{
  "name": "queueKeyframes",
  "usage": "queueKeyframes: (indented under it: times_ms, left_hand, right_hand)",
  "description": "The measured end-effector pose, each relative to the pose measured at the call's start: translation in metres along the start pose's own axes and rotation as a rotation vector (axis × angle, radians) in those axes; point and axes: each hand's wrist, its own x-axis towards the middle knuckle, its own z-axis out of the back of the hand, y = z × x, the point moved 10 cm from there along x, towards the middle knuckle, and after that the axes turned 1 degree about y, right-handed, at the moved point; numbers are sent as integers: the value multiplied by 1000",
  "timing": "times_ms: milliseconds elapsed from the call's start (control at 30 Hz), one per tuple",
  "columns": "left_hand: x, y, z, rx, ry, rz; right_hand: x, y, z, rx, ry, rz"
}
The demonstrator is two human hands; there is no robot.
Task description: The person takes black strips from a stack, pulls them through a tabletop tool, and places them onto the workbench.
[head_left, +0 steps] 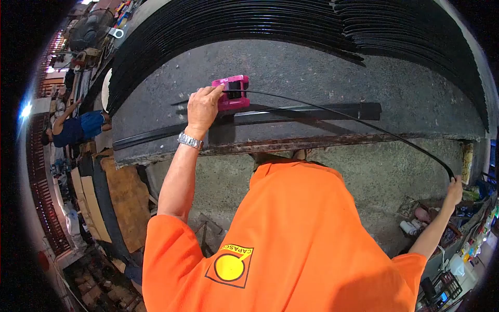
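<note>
A long thin black strip [332,111] bends in an arc between my two hands. My left hand [204,105], with a metal watch on the wrist, is closed on the strip's near end beside a bright pink tool [236,101]. This tool has a dark middle and stands on the dark worktop; the fingertips are at its left edge, and whether they grip it too is unclear. Far out to the right, my right hand [455,191] is closed around the strip's other end. A flat black bar [296,114] lies on the worktop behind the arc.
Many black strips [234,23] lie side by side along the back of the dark worktop [291,67]. Another person [78,130] in dark clothes is at the left. Brown cardboard [123,203] lies at lower left. Clutter [423,221] fills the floor at right.
</note>
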Motion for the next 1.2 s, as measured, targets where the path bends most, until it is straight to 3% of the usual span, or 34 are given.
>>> queueKeyframes:
  times_ms: [133, 233, 300, 367, 433, 567, 800, 900, 1033, 1133, 1167, 1200]
  left_hand:
    - [3, 2, -2, 19, -1, 6]
    - [6, 1, -2, -1, -12, 9]
    - [11, -6, -3, -17, -9, 5]
    - [18, -18, -1, -45, -9, 3]
    - [28, -37, 2, -90, -7, -1]
    - [49, -76, 2, -147, -3, -22]
    - [70, -129, -1, -298, -33, -93]
    - [71, -105, 16, -307, -87, -45]
    - [53, 13, 45, -155, -92, 129]
    - [13, 163, 77, 50, -94, 313]
    - [-7, 223, 89, 88, -41, 409]
    - [-28, 275, 112, 182, 14, 537]
  right_hand:
    - [0, -85, 5, -62, 35, -161]
    - [-4, -146, 13, -52, -57, -145]
    - [-15, -167, 29, -123, 87, -261]
    - [-20, -199, 38, -87, 4, -177]
    - [-30, -227, 56, -256, 84, -423]
    - [-51, -300, 84, -156, 29, -408]
    - [-108, -318, 139, -306, 64, -524]
    - [-116, -298, 143, -333, 96, -496]
    - [-101, -213, 109, -309, 145, -302]
    - [-89, -63, 61, -238, 143, 28]
    - [-118, 47, 117, 144, 2, -123]
    - [-131, 143, 140, 138, -55, -21]
